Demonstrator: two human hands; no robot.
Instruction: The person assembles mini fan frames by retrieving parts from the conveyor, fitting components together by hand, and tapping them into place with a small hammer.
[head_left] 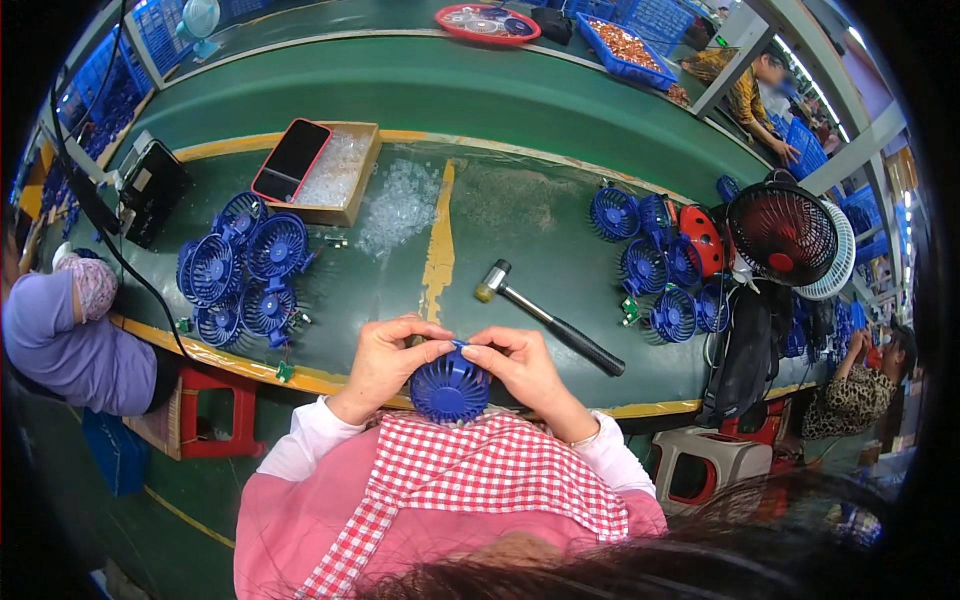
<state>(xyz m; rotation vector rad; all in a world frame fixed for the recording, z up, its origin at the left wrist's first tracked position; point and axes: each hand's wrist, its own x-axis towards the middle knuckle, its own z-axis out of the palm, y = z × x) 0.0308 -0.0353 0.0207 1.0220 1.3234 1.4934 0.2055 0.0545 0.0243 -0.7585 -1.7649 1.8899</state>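
Both my hands meet at the top edge of a small blue fan (450,388), close to my body at the table's front edge. My left hand (392,362) pinches the fan's upper rim with thumb and forefinger. From the other side my right hand (522,368) pinches the same rim, fingertips almost touching the left ones. The fan's round slatted grille faces up. Whether a small part is between the fingertips is hidden. A hammer (548,318) with a black handle lies just beyond my right hand.
Several blue fans (245,262) are piled at left, more blue fans (660,262) at right. Clear plastic bits (400,205) lie beside a cardboard box (345,175) with a phone (292,160) on it. A larger black fan (782,232) stands at right. Co-workers sit on both sides.
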